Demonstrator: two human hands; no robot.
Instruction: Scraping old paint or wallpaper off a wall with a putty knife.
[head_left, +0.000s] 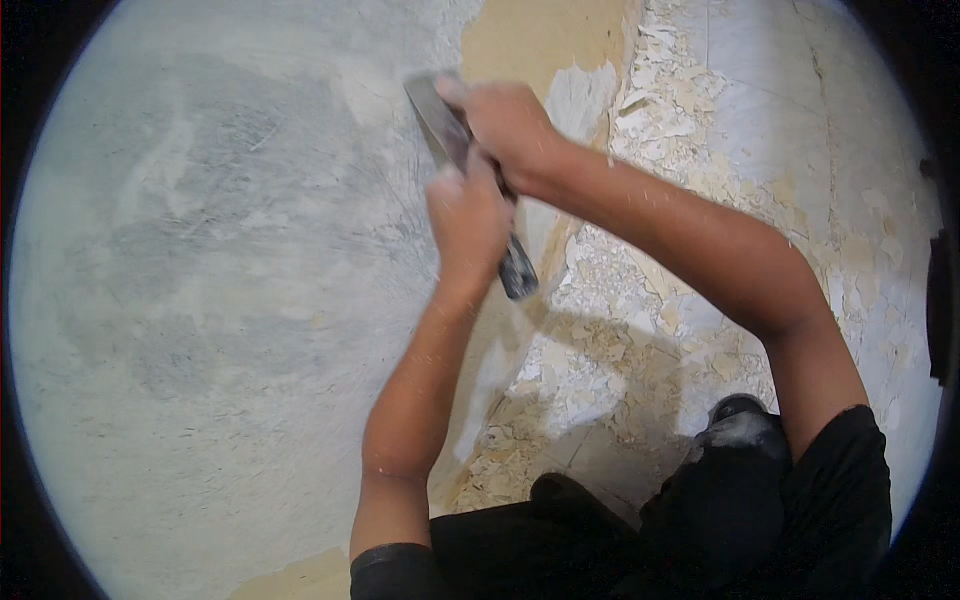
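Both hands are on one wide-bladed scraper (433, 114), whose metal blade lies at or close to the scraped wall (247, 225). My left hand (471, 214) wraps its dark handle (520, 271), and the butt end sticks out below the fist. Farther up, my right hand (506, 124) grips around the base of the blade, partly hiding it. Motion blurs the fingers, so their exact hold is unclear. The wall around the blade is pale grey-white with dark scratch marks. Beside my right hand is a patch of yellowish old coating (544, 37).
Peeled paint flakes (592, 262) lie thickly on the floor along the wall's foot. Pale floor tiles (780, 112) with scattered flakes extend to the right. My dusty dark shoe (739, 406) and black-clad leg (727, 480) are below. A dark object (937, 307) stands at the far right edge.
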